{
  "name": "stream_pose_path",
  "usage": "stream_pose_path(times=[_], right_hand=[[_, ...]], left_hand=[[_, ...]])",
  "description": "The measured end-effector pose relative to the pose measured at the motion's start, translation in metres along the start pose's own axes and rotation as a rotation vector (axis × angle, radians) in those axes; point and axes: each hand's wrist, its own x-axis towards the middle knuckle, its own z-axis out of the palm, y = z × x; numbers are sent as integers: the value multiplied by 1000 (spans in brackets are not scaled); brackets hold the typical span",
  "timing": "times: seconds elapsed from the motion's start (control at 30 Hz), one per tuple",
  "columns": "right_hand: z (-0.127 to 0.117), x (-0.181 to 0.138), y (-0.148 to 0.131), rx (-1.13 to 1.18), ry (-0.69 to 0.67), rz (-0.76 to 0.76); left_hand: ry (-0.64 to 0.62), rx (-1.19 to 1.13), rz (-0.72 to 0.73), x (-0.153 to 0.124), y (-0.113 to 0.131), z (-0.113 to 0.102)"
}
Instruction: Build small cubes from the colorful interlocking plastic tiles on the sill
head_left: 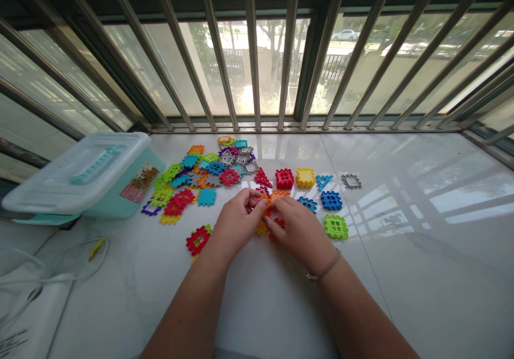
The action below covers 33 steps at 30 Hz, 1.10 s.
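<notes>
My left hand (242, 217) and my right hand (295, 219) meet in the middle of the tiled surface, fingers closed around an orange interlocking tile (265, 200). Fingers cover much of that piece. Below and between the hands, a yellow-orange tile (262, 228) shows in part. Just beyond them stand a red window cube (285, 179), a yellow block of tiles (305, 177) and a red triangle (262, 177). To the right of my right hand lie blue window tiles (331, 200) and a lime green window tile (336, 226). A red window tile (198, 240) rests left of my left wrist.
A heap of mixed interlocking tiles (212, 167) spreads at the back left. Beside it stands a teal lidded box (120, 195). A white cable (80, 277) runs at the lower left. Metal bars (251, 53) and windows close off the far edge. A grey tile (352, 181) lies right.
</notes>
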Motion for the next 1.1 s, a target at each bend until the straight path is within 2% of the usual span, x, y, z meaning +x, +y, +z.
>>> stream_pose_path(times=[1.1], right_hand=[[-1, 1, -3, -1, -88, 57]], left_hand=[[-17, 46, -17, -2, 5, 2]])
